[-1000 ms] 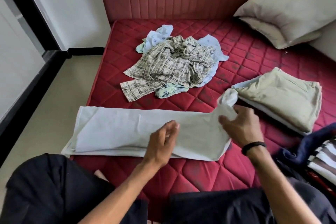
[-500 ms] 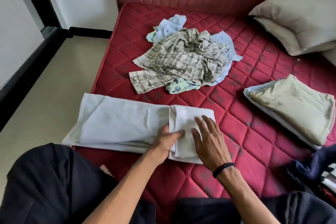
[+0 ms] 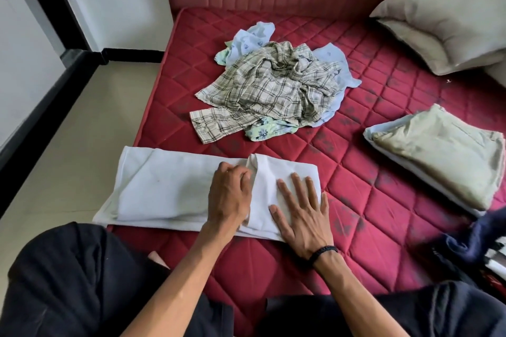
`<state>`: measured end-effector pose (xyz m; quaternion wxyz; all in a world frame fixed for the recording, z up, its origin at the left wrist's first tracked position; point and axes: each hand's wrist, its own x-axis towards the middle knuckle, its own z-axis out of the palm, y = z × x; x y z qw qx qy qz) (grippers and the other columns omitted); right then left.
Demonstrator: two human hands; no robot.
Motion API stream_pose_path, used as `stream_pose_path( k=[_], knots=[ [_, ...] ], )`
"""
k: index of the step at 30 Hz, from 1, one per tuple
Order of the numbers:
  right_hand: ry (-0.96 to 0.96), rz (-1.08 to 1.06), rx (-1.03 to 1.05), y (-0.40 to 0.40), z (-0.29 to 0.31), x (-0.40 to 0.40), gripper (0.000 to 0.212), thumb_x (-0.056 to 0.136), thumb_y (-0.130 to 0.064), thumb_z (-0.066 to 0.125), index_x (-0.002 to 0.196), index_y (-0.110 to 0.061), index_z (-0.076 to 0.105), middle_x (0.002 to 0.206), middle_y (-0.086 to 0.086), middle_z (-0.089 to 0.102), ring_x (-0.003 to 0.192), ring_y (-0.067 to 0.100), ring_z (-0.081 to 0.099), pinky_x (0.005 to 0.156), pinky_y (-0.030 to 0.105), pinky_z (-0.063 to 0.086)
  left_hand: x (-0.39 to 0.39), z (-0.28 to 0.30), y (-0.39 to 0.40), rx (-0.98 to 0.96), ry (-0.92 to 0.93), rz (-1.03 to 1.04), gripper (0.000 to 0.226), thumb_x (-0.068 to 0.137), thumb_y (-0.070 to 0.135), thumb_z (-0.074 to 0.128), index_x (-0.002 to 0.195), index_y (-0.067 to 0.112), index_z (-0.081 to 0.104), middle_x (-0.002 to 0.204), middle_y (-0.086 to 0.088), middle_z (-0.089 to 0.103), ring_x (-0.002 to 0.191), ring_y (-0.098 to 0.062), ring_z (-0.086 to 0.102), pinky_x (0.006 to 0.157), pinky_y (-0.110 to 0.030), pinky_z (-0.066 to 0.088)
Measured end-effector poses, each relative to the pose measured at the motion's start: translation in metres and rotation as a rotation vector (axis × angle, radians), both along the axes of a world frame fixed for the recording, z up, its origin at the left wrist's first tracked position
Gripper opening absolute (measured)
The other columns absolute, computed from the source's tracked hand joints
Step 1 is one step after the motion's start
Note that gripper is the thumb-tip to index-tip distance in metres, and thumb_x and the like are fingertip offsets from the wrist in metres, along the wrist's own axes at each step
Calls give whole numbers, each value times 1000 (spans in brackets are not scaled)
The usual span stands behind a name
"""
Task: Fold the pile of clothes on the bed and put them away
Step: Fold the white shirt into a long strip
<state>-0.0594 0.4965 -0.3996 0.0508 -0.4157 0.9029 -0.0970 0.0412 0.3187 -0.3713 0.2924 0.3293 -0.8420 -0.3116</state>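
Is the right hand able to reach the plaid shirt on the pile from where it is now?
Probably yes. The right hand lies flat on the white garment, holding nothing, and only bare red mattress lies between it and the plaid shirt. It would need a forward stretch.

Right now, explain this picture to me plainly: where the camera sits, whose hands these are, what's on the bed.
One camera, worn on a person's head, looks down at their own bare hands; there is no machine. The left hand rests with curled fingers at the fold of a white garment on the red mattress. The right hand presses flat on the folded-over end. Behind lies an unfolded pile topped by a plaid shirt. To the right sits a stack of folded clothes; pillows lie in the far corner.
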Motion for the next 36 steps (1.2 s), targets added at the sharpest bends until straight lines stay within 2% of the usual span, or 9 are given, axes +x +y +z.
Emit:
stream_pose_path(
  k=[4, 10, 15, 20, 24, 26, 28, 31, 36],
  knots=[
    [-25, 10, 16, 1, 0, -2, 74, 92, -81, 7, 159, -53, -9, 170, -14, -23, 155, 18, -28, 126, 59, -5, -11, 12, -10, 163, -321, 16, 30, 100, 44, 57, 94, 20, 75, 93, -7, 77, 92, -35, 70, 72, -36, 52],
    [-43, 8, -15, 1, -2, -1, 78, 89, -84, -2, 159, -52, -9, 170, -14, -23, 156, 19, -27, 126, 58, -5, -41, 29, -8, 320, -474, 26, 74, 92, 81, 37, 86, 14, 67, 95, -10, 73, 94, -33, 67, 74, -35, 45],
    [-53, 16, -38, 3, -1, -2, 77, 90, -83, 0, 159, -51, -11, 171, -11, -19, 157, 21, -24, 125, 59, -4, -46, 32, -4, 450, -439, -62, 56, 74, 66, 79, 74, 12, 65, 69, 4, 70, 71, -19, 67, 66, -30, 45],
    [-52, 9, -94, 4, -3, -1, 77, 95, -79, 18, 163, -46, 6, 173, -7, -11, 159, 23, -17, 125, 57, 0, -44, 38, -14, 530, -369, 10, 37, 72, 44, 86, 64, 14, 65, 60, 4, 63, 61, -20, 58, 64, -30, 45],
    [-220, -397, -581, 9, -2, 0, 74, 92, -51, 69, 153, -17, 44, 156, 16, 41, 144, 33, 36, 118, 44, 32, -15, 39, -10, 111, -390, 172, 11, 89, 32, 70, 84, 27, 61, 88, 3, 69, 85, -25, 64, 71, -33, 46],
    [-425, -627, -618, 19, 3, -11, 71, 82, -39, 83, 140, -9, 55, 130, 15, 63, 123, 33, 57, 104, 42, 46, 1, 26, 6, -215, -122, -2, 9, 95, 29, 62, 104, 24, 62, 103, 1, 69, 97, -28, 64, 78, -40, 51],
    [-729, -667, -601, 28, 12, -24, 53, 76, -31, 89, 119, -7, 69, 104, 12, 76, 94, 23, 74, 81, 34, 59, 17, -1, 30, -385, -132, -241, 36, 102, 45, 53, 127, 21, 62, 131, -2, 64, 123, -28, 59, 102, -47, 49],
    [-1123, -707, -747, 39, 32, -32, 27, 77, 2, 85, 98, 10, 72, 85, 24, 77, 63, 25, 73, 56, 30, 61, 36, -33, 67, -454, -399, -313, 82, 100, 75, 25, 160, 20, 34, 171, -6, 21, 159, -29, 14, 127, -51, 17],
    [-968, -760, -824, 79, 83, -49, 18, 78, 9, 80, 94, 10, 72, 68, 12, 74, 48, 14, 67, 46, 22, 55, 8, -28, 108, -281, -460, -516, 115, 84, 93, 16, 165, 11, 9, 173, -11, -3, 159, -31, -9, 129, -52, 4]
  ],
)
